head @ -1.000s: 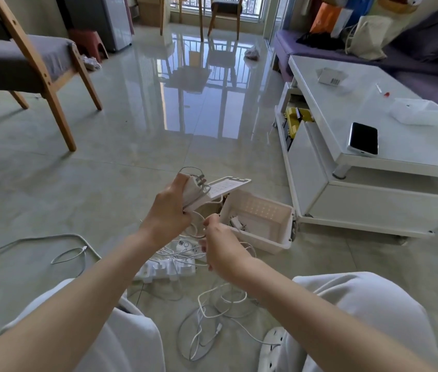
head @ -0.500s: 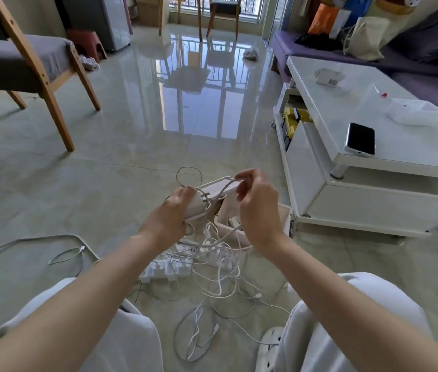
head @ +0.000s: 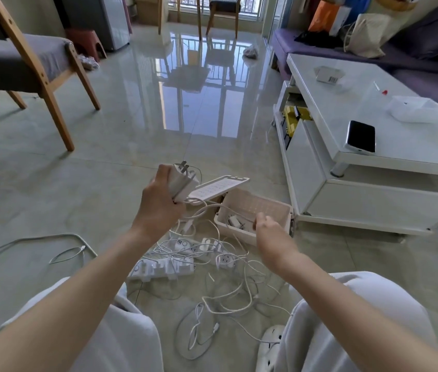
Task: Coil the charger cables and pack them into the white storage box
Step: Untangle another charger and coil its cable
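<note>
Box open — cables (tangled) front it.

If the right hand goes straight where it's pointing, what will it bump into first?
Probably the white storage box: the right hand points into it from just over its near rim. Depth is hard to judge from this view.

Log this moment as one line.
left hand: grips charger | right hand: at white storage box rim, hold unclear | cables: tangled on floor

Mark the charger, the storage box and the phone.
charger (head: 183, 183), head view, white body below the prongs.
storage box (head: 259, 206), head view, perforated inner wall.
phone (head: 361, 135), head view, middle of the dark screen.
</note>
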